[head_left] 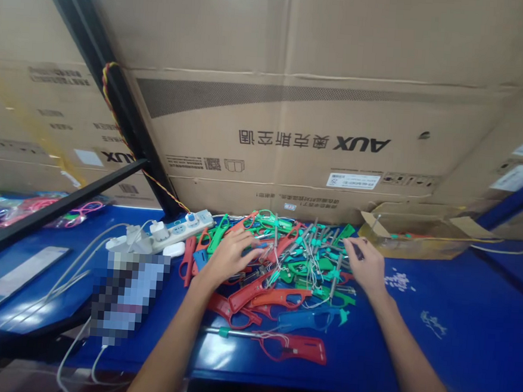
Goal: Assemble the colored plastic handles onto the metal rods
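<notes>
A heap of red, orange, green and blue plastic lighter shells and metal tubes with green collars and thin wires covers the middle of the blue table point(367, 352). My left hand point(235, 254) rests over the heap's left part, fingers apart, holding nothing visible. At the heap's right edge my right hand point(364, 263) has its fingers curled around a small dark object point(357, 250). Nearest the front edge lies a red shell point(307, 349) with a metal tube point(234, 332) pointing left. Just behind it is a blue shell point(311, 319).
Behind the table stand large cardboard boxes point(268, 107). An open carton point(423, 246) sits at the back right. To the left are a power strip point(187, 226) with chargers, white cables, a blurred-out phone point(131, 300), a white device point(16, 277) and a black metal frame point(111, 96).
</notes>
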`<state>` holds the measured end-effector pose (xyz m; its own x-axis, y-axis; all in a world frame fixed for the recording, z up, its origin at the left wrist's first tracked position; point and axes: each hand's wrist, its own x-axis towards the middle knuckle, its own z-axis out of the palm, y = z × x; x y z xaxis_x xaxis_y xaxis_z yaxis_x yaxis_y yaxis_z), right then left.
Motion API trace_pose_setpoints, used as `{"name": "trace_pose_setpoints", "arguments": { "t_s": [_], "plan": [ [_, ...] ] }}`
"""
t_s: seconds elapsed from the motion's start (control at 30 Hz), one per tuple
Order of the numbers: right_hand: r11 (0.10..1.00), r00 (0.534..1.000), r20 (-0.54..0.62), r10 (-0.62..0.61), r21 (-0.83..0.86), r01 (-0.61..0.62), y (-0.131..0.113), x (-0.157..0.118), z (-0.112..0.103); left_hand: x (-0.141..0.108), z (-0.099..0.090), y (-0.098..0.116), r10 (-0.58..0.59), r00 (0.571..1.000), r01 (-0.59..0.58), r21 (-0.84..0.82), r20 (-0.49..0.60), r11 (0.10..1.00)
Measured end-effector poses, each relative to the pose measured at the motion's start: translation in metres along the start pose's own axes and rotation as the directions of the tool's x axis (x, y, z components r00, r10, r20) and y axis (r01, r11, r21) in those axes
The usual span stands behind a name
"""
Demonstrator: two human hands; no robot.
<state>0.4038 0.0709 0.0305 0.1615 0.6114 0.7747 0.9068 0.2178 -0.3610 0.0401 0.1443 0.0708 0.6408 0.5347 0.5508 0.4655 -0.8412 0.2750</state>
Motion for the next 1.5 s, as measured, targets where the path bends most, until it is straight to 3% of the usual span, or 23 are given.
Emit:
{"name": "trace_pose_setpoints", "arguments": {
  "t_s": [0.2, 0.33, 0.5, 0.77, 0.9, 1.03, 1.17, 1.4, 1.5],
  "plan": [
    [1.0, 0.998, 0.054, -0.016, 0.019, 0.015, 0.004, -0.002, 0.003, -0.001, 0.009, 0.022, 0.034, 0.963, -0.009, -0.093, 0.268, 0.996],
    [1.0, 0.998, 0.057, -0.013, 0.028, 0.011, 0.005, -0.002, 0.003, -0.002, 0.015, 0.03, -0.006, 0.957, 0.039, -0.108, 0.291, 0.993],
    [0.999, 0.997, 0.077, -0.011, 0.039, 0.009, 0.003, -0.002, 0.003, -0.001, 0.025, 0.033, 0.025, 0.942, 0.027, -0.15, 0.333, 0.988],
    [0.998, 0.993, 0.11, -0.032, 0.059, 0.025, -0.003, -0.002, 0.003, 0.0, 0.012, 0.028, -0.124, 0.96, 0.159, -0.125, 0.251, 0.979],
    [0.997, 0.992, 0.118, -0.035, 0.067, 0.027, -0.005, -0.002, 0.003, 0.001, 0.007, 0.024, -0.205, 0.972, 0.221, -0.148, 0.114, 0.964],
    [0.997, 0.99, 0.133, -0.04, 0.067, 0.032, -0.005, -0.002, 0.003, 0.0, 0.006, 0.016, -0.217, 0.974, 0.204, -0.159, -0.067, 0.966],
    [0.997, 0.989, 0.141, -0.049, 0.063, 0.04, -0.005, -0.002, 0.004, -0.001, 0.004, 0.01, -0.242, 0.96, 0.217, -0.171, -0.142, 0.961],
    [0.992, 0.981, 0.157, -0.117, 0.06, 0.109, -0.02, -0.008, 0.011, 0.002, 0.016, 0.029, -0.18, 0.981, 0.137, -0.405, -0.072, 0.904],
    [0.984, 0.968, 0.185, -0.17, 0.074, 0.159, -0.033, -0.01, 0.014, 0.001, 0.026, 0.04, -0.194, 0.981, 0.179, -0.45, 0.013, 0.875]
  ]
}}
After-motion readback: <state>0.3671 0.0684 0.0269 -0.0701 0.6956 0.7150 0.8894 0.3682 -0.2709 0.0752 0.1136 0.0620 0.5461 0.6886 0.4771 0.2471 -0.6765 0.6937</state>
